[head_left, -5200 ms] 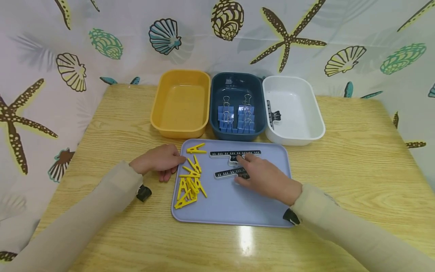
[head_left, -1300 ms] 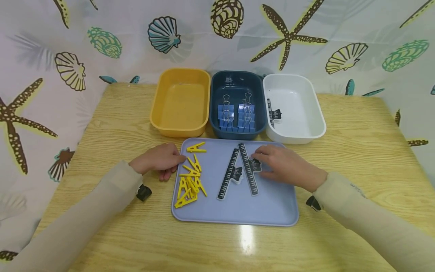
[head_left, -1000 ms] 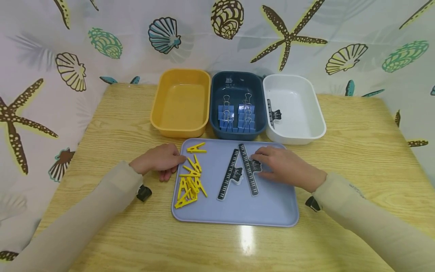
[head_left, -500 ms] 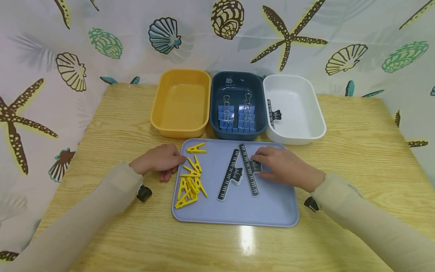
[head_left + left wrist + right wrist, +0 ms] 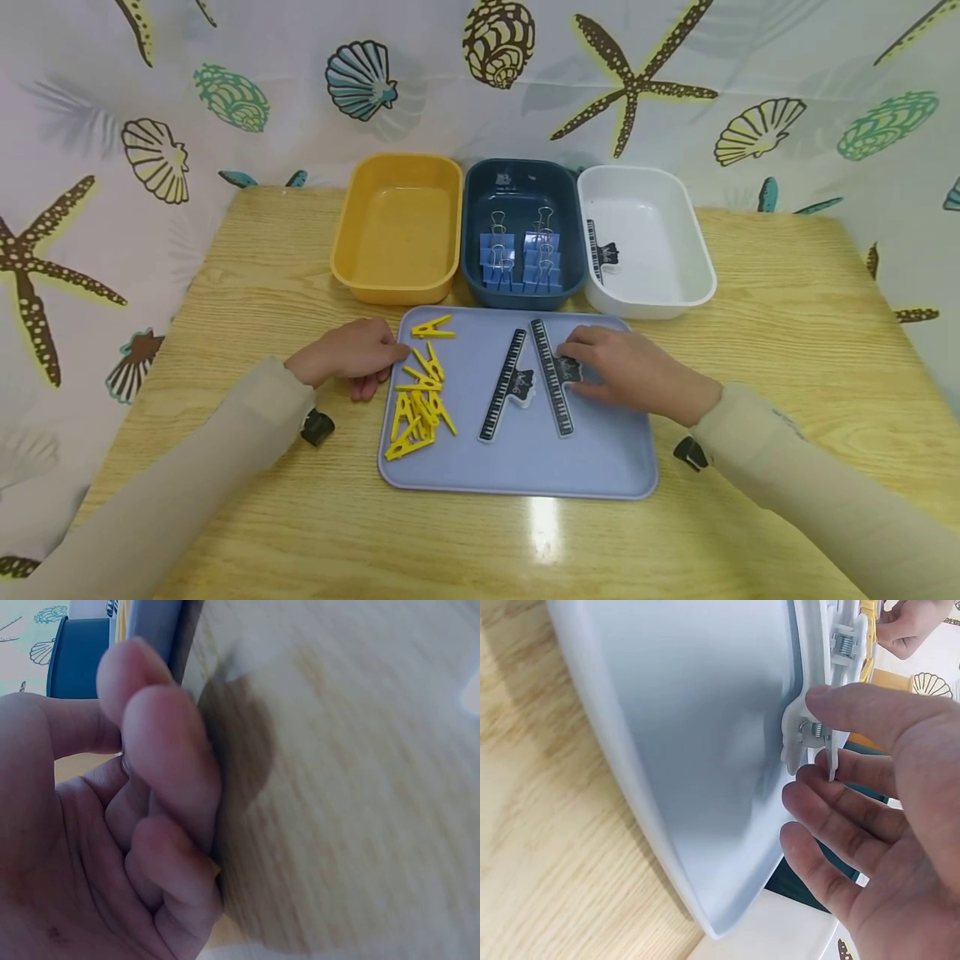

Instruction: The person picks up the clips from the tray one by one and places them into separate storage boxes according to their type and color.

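Hands (image 5: 626, 368): two seen
Tray (image 5: 465, 468): one
Bins (image 5: 393, 295): three counted
Piano clips (image 5: 503, 386): three counted
Yellow pegs (image 5: 429, 407): overlapped, exactly uncountable
Blue clips (image 5: 491, 273): overlapped, exactly uncountable

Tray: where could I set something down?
Bare on the tray: between the yellow clothespins and left keyboard clip; also the front-right corner, between the right clip and rim. Crowded: left, among clothespins, and around the right hand.

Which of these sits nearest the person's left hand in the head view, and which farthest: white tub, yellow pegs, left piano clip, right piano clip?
1. Yellow pegs: on the tray, beside the left hand.
2. Left piano clip: mid-tray.
3. Right piano clip: farther right, at the right hand.
4. White tub: beyond the tray, to the right.
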The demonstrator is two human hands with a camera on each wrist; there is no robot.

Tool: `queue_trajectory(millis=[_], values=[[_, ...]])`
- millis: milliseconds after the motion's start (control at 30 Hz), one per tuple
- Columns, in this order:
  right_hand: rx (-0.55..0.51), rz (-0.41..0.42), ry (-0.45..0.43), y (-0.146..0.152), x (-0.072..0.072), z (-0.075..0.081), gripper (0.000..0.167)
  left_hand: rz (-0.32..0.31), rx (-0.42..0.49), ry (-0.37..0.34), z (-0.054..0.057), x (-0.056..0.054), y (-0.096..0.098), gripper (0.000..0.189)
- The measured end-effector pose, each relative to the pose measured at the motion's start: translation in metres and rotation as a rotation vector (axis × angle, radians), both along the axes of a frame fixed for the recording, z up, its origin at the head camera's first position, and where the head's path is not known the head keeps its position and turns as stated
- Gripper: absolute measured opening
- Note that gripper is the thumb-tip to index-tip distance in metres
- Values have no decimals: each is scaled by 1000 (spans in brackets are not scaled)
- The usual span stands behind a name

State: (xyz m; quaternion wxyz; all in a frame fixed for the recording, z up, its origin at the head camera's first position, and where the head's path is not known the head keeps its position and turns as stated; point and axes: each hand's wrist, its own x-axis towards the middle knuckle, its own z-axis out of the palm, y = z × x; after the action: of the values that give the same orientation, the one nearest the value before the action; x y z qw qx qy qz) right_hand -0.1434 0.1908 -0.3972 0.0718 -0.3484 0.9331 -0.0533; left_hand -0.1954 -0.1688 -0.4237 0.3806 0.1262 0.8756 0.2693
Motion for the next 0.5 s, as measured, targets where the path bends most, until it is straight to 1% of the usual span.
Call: queue_trajectory(millis=[500], values=[[5, -13, -6, 4, 5, 6, 44, -15, -12, 6, -1, -1, 0, 48]])
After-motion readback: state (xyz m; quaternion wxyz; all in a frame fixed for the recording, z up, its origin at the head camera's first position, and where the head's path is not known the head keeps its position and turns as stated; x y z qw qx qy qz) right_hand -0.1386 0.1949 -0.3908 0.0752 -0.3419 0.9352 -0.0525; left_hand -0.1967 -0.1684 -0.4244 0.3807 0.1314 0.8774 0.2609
